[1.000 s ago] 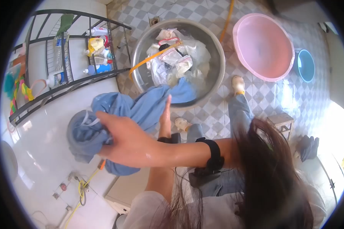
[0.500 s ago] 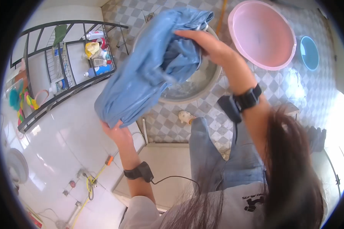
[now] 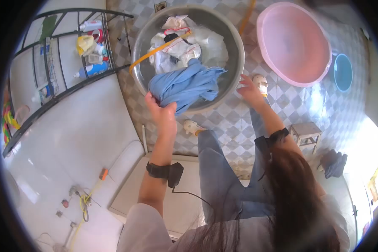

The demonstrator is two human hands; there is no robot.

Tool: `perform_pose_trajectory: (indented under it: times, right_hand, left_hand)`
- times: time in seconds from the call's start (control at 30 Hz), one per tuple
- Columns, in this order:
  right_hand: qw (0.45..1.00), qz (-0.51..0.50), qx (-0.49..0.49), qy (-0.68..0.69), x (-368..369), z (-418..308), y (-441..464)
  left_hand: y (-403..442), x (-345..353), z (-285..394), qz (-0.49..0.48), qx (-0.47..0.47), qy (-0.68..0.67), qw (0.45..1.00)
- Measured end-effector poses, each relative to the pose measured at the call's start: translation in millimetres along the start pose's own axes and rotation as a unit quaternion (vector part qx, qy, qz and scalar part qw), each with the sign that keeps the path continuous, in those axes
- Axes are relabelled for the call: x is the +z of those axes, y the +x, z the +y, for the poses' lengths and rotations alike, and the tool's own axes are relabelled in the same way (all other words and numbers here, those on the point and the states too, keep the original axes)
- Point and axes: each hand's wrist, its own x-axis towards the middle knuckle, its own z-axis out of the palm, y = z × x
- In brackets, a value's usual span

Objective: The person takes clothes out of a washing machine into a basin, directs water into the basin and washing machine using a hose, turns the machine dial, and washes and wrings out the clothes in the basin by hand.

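Note:
A bunched blue cloth (image 3: 185,85) lies over the near part of a large metal basin (image 3: 238,63). My left hand (image 3: 161,114) is at the cloth's lower left end, with its fingers wrapped round the edge. Off the basin's right rim, my right hand (image 3: 252,91) is apart from the cloth, fingers spread and holding nothing. White clothes with red trim (image 3: 182,49) sit in water behind the blue cloth. A yellow-orange hose (image 3: 157,49) crosses the basin's left side.
A pink tub (image 3: 294,46) and a smaller blue bucket (image 3: 343,72) stand on the right. Below them is a small stool (image 3: 305,130). A black rack (image 3: 67,82) with bottles is at left. My feet in light shoes (image 3: 193,127) are below the basin.
The blue cloth, lifted and stretched between both hands half a second ago, has come down into the basin. My right hand has let go and moved right and down; my left hand has moved up and right.

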Motion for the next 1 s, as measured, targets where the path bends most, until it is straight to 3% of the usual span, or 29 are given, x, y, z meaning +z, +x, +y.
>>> perform_pose_trajectory:
  times: [0.07,0.1,0.17,0.2,0.27,0.33,0.37,0.43,0.47,0.53,0.57,0.63,0.73,0.8,0.87,0.93,0.97,1.0]
  right_hand:
    - [0.975,-0.023,-0.217,-0.048,22,13,13]
    - [0.974,-0.031,-0.219,-0.055,32,8,19]
    - [0.935,-0.073,-0.212,-0.275,55,1,38]
    - [0.931,-0.083,-0.215,-0.283,67,-2,53]
    - [0.851,-0.107,-0.29,-0.425,92,2,82]
    - [0.815,-0.137,-0.295,-0.48,120,13,114]
    - [0.783,-0.126,-0.309,-0.525,133,20,130]
    - [0.72,-0.124,-0.326,-0.601,157,22,162]
    - [0.715,-0.142,-0.328,-0.601,171,31,176]
    - [0.66,-0.152,-0.354,-0.646,193,48,211]
    - [0.627,-0.16,-0.347,-0.679,203,61,225]
    - [0.62,-0.171,-0.326,-0.693,218,88,237]
    - [0.628,-0.196,-0.297,-0.692,228,130,257]
    - [0.653,-0.182,-0.249,-0.692,236,147,266]
    - [0.657,-0.155,-0.287,-0.68,238,176,285]
    - [0.649,-0.223,-0.171,-0.707,246,165,290]
    - [0.646,-0.222,-0.173,-0.71,244,180,300]
    - [0.696,-0.236,-0.183,-0.653,240,203,313]
  left_hand:
    - [13,-17,-31,-0.007,-0.015,-0.01,1.0]
    - [24,-25,-52,-0.024,-0.02,-0.018,0.999]
    - [45,-38,-105,-0.032,-0.046,0.001,0.998]
    - [55,-43,-135,-0.049,-0.073,0.026,0.996]
    - [78,-50,-195,-0.041,-0.073,0.068,0.994]
    - [99,-59,-250,-0.069,0.013,0.166,0.984]
    - [110,-65,-282,-0.059,0.007,0.159,0.985]
    - [127,-81,-344,-0.055,0.076,0.365,0.926]
    - [127,-80,-352,-0.047,0.06,0.366,0.927]
    - [142,-52,-337,-0.027,-0.118,0.465,0.877]
    - [152,-46,-347,-0.022,-0.124,0.464,0.877]
    - [164,-37,-373,-0.13,-0.012,0.596,0.792]
    - [179,-27,-410,-0.171,0.04,0.631,0.755]
    - [191,-26,-450,-0.189,0.022,0.634,0.75]
    - [204,-20,-495,-0.205,0.036,0.69,0.693]
    - [214,-14,-505,-0.234,0.02,0.7,0.675]
    - [221,-11,-509,-0.26,0.008,0.711,0.653]
    - [228,-9,-521,-0.257,0.01,0.71,0.655]
